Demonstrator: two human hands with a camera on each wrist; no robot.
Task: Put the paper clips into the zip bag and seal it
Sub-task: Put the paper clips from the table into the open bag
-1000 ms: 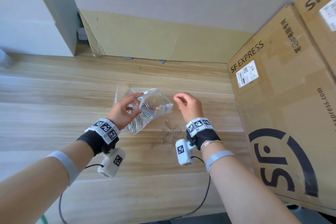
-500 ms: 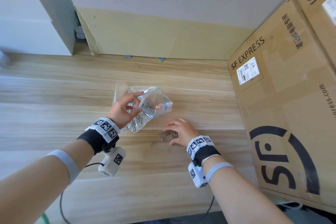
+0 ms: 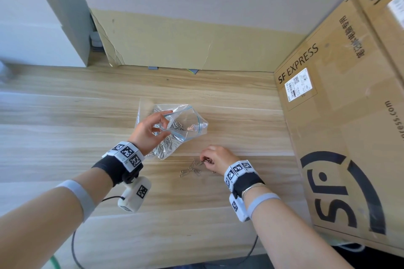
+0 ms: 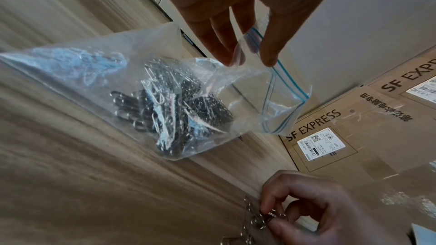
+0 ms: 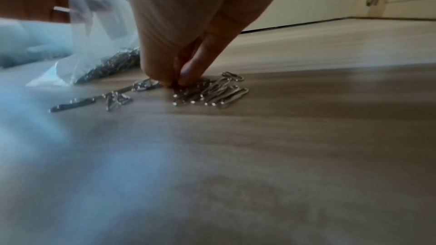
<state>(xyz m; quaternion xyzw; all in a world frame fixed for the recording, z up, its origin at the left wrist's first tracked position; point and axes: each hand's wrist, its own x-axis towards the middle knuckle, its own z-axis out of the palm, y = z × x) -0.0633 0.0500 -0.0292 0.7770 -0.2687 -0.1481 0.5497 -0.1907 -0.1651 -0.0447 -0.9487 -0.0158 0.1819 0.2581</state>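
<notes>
A clear zip bag (image 3: 185, 125) (image 4: 207, 88) with a blue seal line lies on the wooden table, its mouth held up and open toward the right. My left hand (image 3: 150, 131) (image 4: 247, 51) pinches the bag's upper lip between thumb and fingers. Many silver paper clips (image 4: 169, 111) lie heaped inside the bag. Several loose paper clips (image 3: 190, 169) (image 5: 212, 92) lie on the table just in front of the bag. My right hand (image 3: 213, 159) (image 5: 177, 79) (image 4: 278, 215) is down on that pile, its thumb and fingertips pinching a few clips.
Large SF EXPRESS cardboard boxes (image 3: 341, 129) stand along the right side, close to my right wrist. A flat cardboard sheet (image 3: 196, 43) leans on the wall at the back. The wooden table (image 3: 65, 137) stretches left and toward me.
My right hand came down from beside the bag's mouth to the loose clips and now pinches some. The left hand and the bag have hardly moved.
</notes>
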